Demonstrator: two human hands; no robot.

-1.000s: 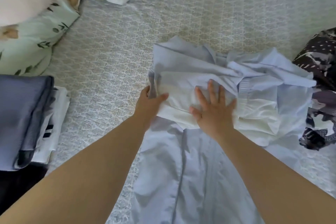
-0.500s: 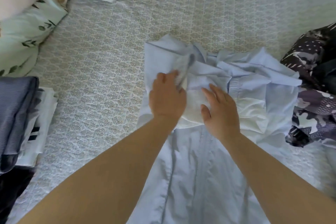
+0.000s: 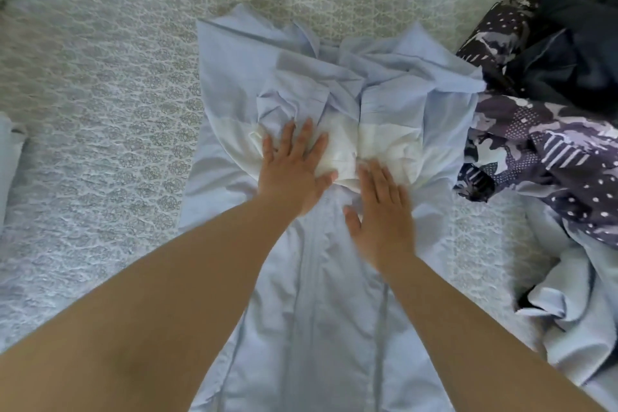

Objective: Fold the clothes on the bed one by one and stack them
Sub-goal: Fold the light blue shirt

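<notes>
A pale blue garment (image 3: pixel 321 294) lies lengthwise on the bed, its upper part bunched and folded inward with white lining (image 3: pixel 388 144) showing. My left hand (image 3: pixel 291 170) lies flat with fingers spread on the left folded flap. My right hand (image 3: pixel 381 221) presses flat on the cloth just below the white lining, fingers straight. Both forearms reach in from the bottom edge.
A heap of dark patterned and navy clothes (image 3: pixel 548 104) sits at the right, with more pale blue fabric (image 3: pixel 575 304) below it. The quilted bedspread (image 3: pixel 107 130) stretches left and far. An edge of folded clothes (image 3: pixel 8 157) shows at far left.
My left hand carried the left flap over the middle and now lies flat on it. My right hand slid down toward me. The view shifted right, so pillows and stack left the frame.
</notes>
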